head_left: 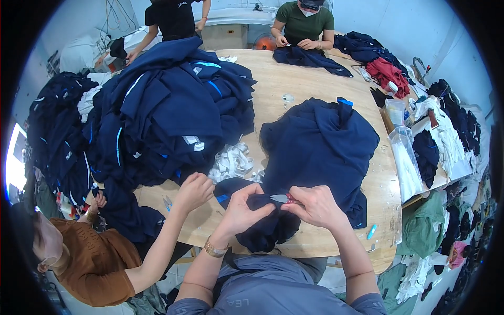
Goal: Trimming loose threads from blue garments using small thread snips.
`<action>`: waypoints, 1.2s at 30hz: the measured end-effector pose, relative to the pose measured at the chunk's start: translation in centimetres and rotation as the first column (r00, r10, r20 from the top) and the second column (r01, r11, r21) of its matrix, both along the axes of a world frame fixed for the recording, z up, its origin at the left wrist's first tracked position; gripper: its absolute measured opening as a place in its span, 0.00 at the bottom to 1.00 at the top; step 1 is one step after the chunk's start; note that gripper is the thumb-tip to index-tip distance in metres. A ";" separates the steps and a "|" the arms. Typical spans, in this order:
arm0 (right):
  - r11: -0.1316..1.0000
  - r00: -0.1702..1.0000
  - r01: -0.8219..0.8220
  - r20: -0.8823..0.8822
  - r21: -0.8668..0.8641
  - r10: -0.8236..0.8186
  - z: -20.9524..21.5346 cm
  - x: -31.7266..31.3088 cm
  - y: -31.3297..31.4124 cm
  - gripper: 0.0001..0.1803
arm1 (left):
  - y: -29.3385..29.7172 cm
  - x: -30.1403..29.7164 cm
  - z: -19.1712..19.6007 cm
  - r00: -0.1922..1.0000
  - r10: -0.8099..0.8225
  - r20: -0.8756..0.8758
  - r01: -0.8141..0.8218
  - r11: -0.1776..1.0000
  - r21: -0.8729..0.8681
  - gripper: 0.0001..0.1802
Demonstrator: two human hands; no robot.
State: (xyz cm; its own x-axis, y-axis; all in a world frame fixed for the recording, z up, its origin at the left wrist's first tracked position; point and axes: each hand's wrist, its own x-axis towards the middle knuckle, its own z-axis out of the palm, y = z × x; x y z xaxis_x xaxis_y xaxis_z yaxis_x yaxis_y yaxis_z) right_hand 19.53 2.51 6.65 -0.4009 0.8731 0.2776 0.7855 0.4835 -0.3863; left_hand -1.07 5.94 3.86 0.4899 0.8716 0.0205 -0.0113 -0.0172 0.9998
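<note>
left hand (242, 209) was pinched shut on a fold of the dark navy knit garment (315, 147), which lay bunched on the pale wooden table (294, 79) at its near edge. right hand (315, 206) was closed around small red-handled thread snips (282, 198), blades at the fold. judged step: trimming loose threads; the next move called for a steady, shallow cut. the thread itself was too small to make out, and the snip handles were hidden in the fist.

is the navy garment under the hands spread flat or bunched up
Bunched up: the navy garment lies in crumpled folds on the table, gathered under both hands.
</note>
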 end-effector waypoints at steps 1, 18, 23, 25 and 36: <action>1.000 1.000 -0.002 0.008 -0.010 0.002 0.1 0.0 0.0 0.22 | 0.0 0.0 0.0 1.000 -0.004 0.003 0.004 1.000 -0.003 0.12; 0.992 0.947 0.105 -0.297 -0.067 -0.120 0.1 -1.9 -0.3 0.18 | 0.0 0.5 -0.1 0.980 0.107 -0.169 -0.087 0.989 0.123 0.12; 0.992 0.821 0.101 -0.557 -0.080 -0.128 -1.9 -4.2 0.5 0.15 | -0.2 1.1 0.0 0.975 0.076 -0.207 -0.023 0.969 0.248 0.13; 0.991 0.797 0.059 -0.592 -0.122 -0.120 -2.2 -4.1 0.6 0.10 | -0.2 1.3 -0.1 0.979 0.092 -0.183 -0.039 0.961 0.275 0.13; 0.915 0.323 -0.088 -0.880 -0.394 -0.348 -1.1 -2.4 0.7 0.03 | 0.5 0.3 -1.1 0.999 -0.017 -0.052 0.016 1.000 -0.009 0.11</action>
State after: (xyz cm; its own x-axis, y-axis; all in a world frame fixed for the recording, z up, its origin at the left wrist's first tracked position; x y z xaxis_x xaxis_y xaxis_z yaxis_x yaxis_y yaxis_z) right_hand 17.11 3.21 5.52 0.0548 0.9951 0.0822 -0.1528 0.0898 -0.9842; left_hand -0.74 6.41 2.73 0.5043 0.8634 -0.0128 0.0403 -0.0086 0.9992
